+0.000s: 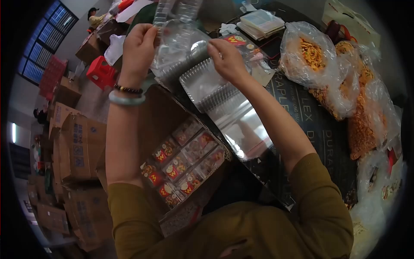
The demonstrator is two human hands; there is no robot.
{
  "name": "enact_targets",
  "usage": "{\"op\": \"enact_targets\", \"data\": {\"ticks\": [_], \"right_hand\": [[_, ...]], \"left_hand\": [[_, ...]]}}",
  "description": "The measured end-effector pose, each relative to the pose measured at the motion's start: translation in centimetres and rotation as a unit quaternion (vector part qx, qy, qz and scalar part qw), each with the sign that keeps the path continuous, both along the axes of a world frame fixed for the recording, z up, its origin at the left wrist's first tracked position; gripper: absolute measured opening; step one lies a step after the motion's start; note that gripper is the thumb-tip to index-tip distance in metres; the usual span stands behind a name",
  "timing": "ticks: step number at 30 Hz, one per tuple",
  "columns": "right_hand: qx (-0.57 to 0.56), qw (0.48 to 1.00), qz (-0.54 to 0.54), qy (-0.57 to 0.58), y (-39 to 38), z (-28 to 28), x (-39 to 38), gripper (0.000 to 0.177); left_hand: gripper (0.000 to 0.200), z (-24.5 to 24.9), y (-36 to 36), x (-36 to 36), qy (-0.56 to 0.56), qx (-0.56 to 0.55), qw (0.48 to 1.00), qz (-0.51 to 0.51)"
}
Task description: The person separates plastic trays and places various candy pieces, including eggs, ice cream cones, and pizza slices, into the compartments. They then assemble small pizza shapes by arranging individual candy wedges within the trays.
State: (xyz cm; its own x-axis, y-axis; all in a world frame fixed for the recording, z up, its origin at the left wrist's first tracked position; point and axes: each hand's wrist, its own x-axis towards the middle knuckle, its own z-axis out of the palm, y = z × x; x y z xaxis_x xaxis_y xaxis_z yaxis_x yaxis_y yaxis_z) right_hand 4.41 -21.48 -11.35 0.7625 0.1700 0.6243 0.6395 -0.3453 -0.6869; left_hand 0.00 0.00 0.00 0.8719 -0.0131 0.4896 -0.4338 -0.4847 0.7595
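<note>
Clear plastic trays with ribbed edges [196,71] lie nested in a stack at the table's near-left edge. My left hand [140,52] pinches the rim of a clear plastic container [174,41] above the stack's far end. On the right side of that plastic, my right hand [226,60] has its fingers curled against the stacked trays. Below the stack lies shiny clear film or plastic [248,131]. An open cardboard box [161,105] beneath my forearms holds several clear packs with red labels [174,167].
Bags of orange snack pieces [312,54] stand on the dark printed table cover [297,110]. Stacked white cards or packs [261,21] sit at the back. Cardboard boxes [82,146] and a red plastic container [101,73] are at left. Another person [95,19] is far back.
</note>
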Motion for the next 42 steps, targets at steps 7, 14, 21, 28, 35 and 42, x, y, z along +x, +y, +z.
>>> {"op": "enact_targets", "data": {"ticks": [7, 14, 21, 28, 35, 42], "right_hand": [[0.450, 0.826, 0.221, 0.257, -13.7, 1.0, -12.9, 0.024], [0.450, 0.864, 0.122, 0.188, -21.8, -2.6, -25.0, 0.013], [0.544, 0.820, -0.006, 0.181, -26.4, -5.1, -31.3, 0.022], [0.547, 0.809, -0.100, 0.190, -29.8, -5.3, -34.0, 0.020], [0.298, 0.899, -0.287, 0.145, -32.8, -3.9, -35.1, 0.015], [0.282, 0.865, -0.379, 0.167, -35.9, -4.7, -38.0, 0.014]], "left_hand": [[0.020, -7.4, -10.8, -7.1, 0.289, -0.418, 0.809, -0.296], [0.032, -11.2, -29.0, -17.3, -0.041, -0.163, 0.951, -0.258], [0.038, -15.2, -39.7, -23.0, 0.164, -0.388, 0.868, -0.262], [0.035, -15.3, -43.7, -25.1, 0.224, -0.383, 0.851, -0.282], [0.037, -15.2, -46.1, -25.4, 0.181, -0.270, 0.892, -0.313], [0.036, -15.3, -45.9, -23.9, 0.202, -0.222, 0.901, -0.312]]}}
